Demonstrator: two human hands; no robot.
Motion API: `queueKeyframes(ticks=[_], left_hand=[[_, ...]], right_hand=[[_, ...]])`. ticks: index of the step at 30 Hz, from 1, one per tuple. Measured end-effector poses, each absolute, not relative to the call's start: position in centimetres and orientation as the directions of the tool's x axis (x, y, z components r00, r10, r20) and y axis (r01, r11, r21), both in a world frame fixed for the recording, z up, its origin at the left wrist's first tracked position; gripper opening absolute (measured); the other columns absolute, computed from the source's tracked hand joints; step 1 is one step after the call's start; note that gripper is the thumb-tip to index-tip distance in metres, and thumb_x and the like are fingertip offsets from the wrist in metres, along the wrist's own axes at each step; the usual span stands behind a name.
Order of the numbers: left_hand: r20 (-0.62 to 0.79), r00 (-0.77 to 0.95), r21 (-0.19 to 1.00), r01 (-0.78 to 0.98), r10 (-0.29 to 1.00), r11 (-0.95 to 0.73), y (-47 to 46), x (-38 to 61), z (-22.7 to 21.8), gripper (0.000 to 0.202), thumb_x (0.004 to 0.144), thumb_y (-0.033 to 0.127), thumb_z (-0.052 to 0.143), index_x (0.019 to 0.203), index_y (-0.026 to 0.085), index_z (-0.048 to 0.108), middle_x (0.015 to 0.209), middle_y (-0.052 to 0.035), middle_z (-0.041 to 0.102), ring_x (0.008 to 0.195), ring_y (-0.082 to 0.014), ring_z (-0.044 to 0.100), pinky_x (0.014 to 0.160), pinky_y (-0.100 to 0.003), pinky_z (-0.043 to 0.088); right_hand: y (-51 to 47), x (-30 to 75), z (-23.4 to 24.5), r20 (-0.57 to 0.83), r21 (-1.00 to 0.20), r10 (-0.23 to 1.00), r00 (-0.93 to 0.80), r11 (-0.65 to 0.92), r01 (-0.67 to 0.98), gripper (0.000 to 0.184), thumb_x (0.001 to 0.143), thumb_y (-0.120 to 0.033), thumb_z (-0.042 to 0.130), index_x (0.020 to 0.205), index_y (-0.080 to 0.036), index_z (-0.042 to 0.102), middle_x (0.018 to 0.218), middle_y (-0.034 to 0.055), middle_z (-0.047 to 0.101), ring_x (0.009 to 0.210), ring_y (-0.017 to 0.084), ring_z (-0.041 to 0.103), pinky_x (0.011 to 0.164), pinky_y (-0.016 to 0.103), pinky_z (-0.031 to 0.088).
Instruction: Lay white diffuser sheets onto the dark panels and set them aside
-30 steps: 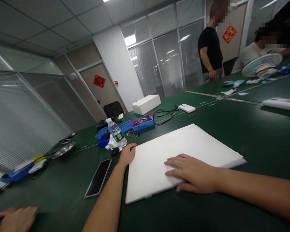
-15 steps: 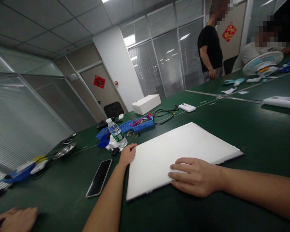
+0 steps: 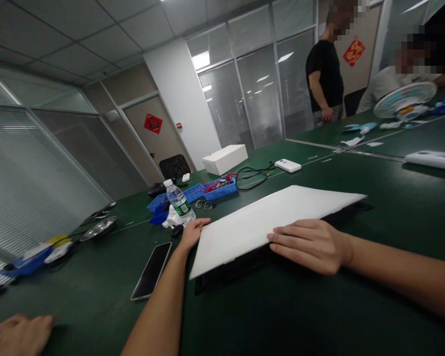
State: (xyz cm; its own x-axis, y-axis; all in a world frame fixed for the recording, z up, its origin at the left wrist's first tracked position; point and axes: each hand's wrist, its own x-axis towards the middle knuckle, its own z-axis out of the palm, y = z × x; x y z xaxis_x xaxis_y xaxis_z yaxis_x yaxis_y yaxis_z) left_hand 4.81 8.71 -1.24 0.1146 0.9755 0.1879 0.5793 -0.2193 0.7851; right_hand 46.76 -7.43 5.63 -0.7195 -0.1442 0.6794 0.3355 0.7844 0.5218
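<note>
A thin white rectangular panel (image 3: 252, 220) is tilted over the green table, its near edge raised. Under it shows a flat black layer (image 3: 226, 274), perhaps a frame; most of it is hidden. My right hand (image 3: 311, 244) grips the near edge, fingers together on top and thumb out of sight. At the panel's left edge, my left hand (image 3: 193, 235) is closed around the side, its underside fingers hidden. A dark-screened phone (image 3: 152, 271) lies left of my left forearm.
Beyond my left hand stand a water bottle (image 3: 180, 201), glasses (image 3: 205, 204) and a blue tray (image 3: 220, 190) of wires. A white box (image 3: 225, 159) sits farther back. Another person's hand (image 3: 22, 335) rests at lower left. Two people are near a fan (image 3: 406, 99) at right.
The panel's near and right edges have come up off the black layer beneath. My right hand has risen with the near edge, its fingers drawn closer together. My left hand stays at the left edge.
</note>
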Motion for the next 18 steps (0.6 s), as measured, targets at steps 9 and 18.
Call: queueKeyframes(ticks=[9, 18], left_hand=[[0.193, 0.266, 0.738, 0.595, 0.945, -0.318, 7.6, 5.1, -0.6, 0.050, 0.070, 0.009, 0.058, 0.115, 0.020, 0.077, 0.127, -0.0052, 0.074, 0.127, -0.0251, 0.064, 0.121, -0.047, 0.038], [0.277, 0.419, 0.618, 0.612, 0.865, -0.494, 5.5, 5.9, 0.3, 0.061, 0.074, 0.040, 0.079, 0.131, 0.023, 0.070, 0.142, -0.0103, 0.064, 0.141, -0.0345, 0.050, 0.122, -0.053, 0.032]], right_hand=[[-6.2, 49.8, 7.2, 0.759, 0.445, 0.008, -0.652, 0.724, 0.527, 0.049, 0.096, -0.013, 0.058, 0.145, -0.016, 0.054, 0.133, 0.0091, 0.067, 0.124, 0.019, 0.063, 0.104, 0.034, 0.056], [-5.2, 50.9, 7.2, 0.776, 0.437, 0.057, -0.628, 0.670, 0.600, 0.052, 0.093, -0.011, 0.061, 0.143, -0.019, 0.055, 0.134, 0.0090, 0.066, 0.121, 0.021, 0.064, 0.099, 0.037, 0.058]])
